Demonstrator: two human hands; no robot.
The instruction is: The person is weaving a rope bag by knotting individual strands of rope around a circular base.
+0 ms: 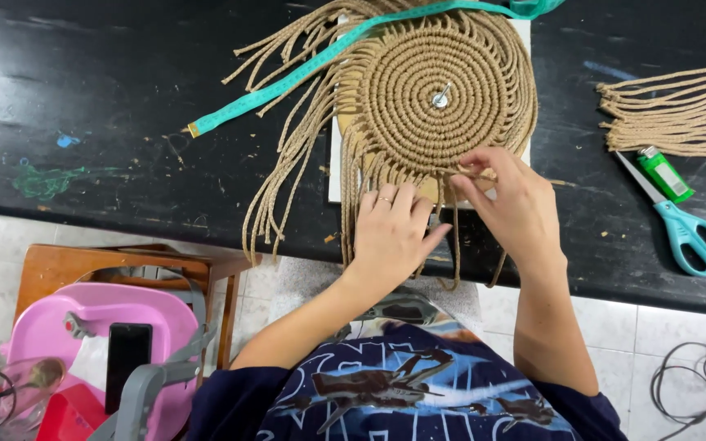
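Macramé disc (439,90), a round spiral of tan cord pinned through its middle by a metal pin (441,99), lies on a pale board (335,167) on the black surface (108,106), directly ahead of the person. Loose cord ends (288,155) fan out from its left and lower rim and hang over the surface's near edge. The right hand (510,204) sits at the disc's lower rim, its fingers (477,166) pinched narrowly on a strand there. The left hand (392,233) rests just beside it, palm down over the hanging strands, fingers together and touching them; whether they grip any strand cannot be told. A teal measuring tape (288,82) runs diagonally across the disc's upper left. To the right, well apart, lie a bundle of cut cords (680,110), a green lighter (665,174) and teal-handled scissors (684,229). At the lower left, below the surface, a pink tray (51,322) holding a dark phone (127,355) rests on a wooden stool (124,261).
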